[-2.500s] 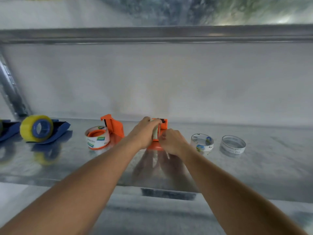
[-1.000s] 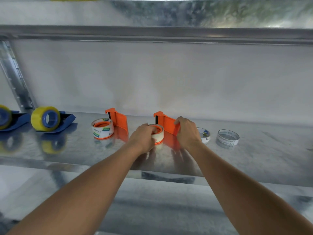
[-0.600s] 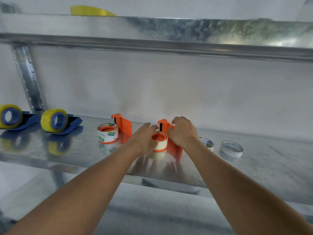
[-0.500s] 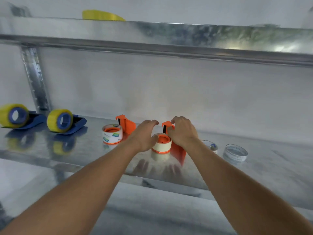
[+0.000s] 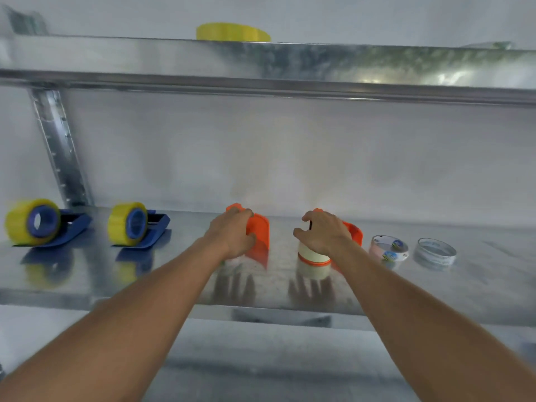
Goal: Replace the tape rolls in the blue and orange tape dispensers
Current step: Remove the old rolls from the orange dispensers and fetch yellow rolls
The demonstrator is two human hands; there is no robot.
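A shiny galvanized metal shelf (image 5: 478, 285) runs across the view, backed by a pale grey wall, with a second metal shelf (image 5: 319, 62) overhead. A flat yellow roll (image 5: 232, 31) lies on that upper shelf.

At the far left of the lower shelf sits a blue tape dispenser (image 5: 74, 226) loaded with a yellow tape roll (image 5: 29, 221) standing on edge. Just to its right is a second blue dispenser (image 5: 158, 227), also carrying a yellow roll (image 5: 123, 223). Both are blurred, and their reflections show in the metal below them.

Near the centre, two bare forearms reach in from the bottom of the view. The left hand (image 5: 232, 233) has its fingers curled over the top and side of an orange tape dispenser (image 5: 259, 233) that stands on the shelf; what lies under the palm is hidden. Apart from it, to the right, the right hand (image 5: 323, 235) curls its fingers over a second orange dispenser (image 5: 352, 232), with a white tape roll (image 5: 313, 255) rimmed in orange showing below the palm, resting on the shelf. Whether the right hand grips the roll or the dispenser body cannot be told.

Further right, a white roll with small coloured labels (image 5: 388, 248) lies flat on the shelf, and just beyond it a nearly clear ring (image 5: 435, 252), also flat.
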